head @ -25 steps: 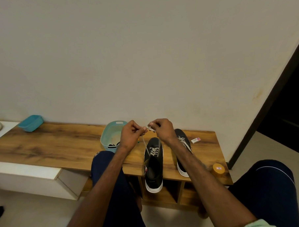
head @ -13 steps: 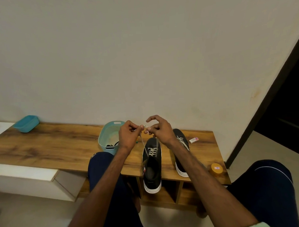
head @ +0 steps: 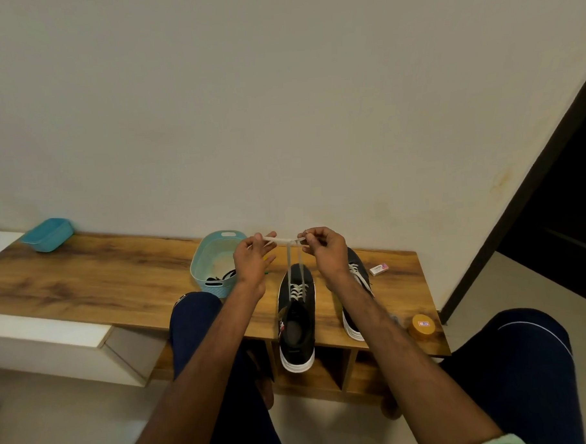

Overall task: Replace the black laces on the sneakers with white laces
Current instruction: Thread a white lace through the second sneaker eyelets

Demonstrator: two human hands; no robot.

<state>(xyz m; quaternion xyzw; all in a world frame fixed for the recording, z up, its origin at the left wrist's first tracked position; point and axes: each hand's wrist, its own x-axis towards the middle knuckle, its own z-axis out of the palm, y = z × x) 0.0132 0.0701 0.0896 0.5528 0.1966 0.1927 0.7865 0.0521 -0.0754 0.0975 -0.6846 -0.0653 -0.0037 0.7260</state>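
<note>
Pinching white lace (head: 281,239) above black sneaker (head: 297,322)

The left hand (head: 253,260) and right hand (head: 325,254) are pinching the white lace (head: 287,241) at the near sneaker's (head: 297,322) 12 o'clock, pulling a short span level between them, with two strands running down to the eyelets. A second sneaker (head: 359,276) is sitting at its 2 o'clock. A teal basket (head: 200,276) holding black laces (head: 227,275) is standing at 10 o'clock on the wooden bench (head: 103,280).
</note>
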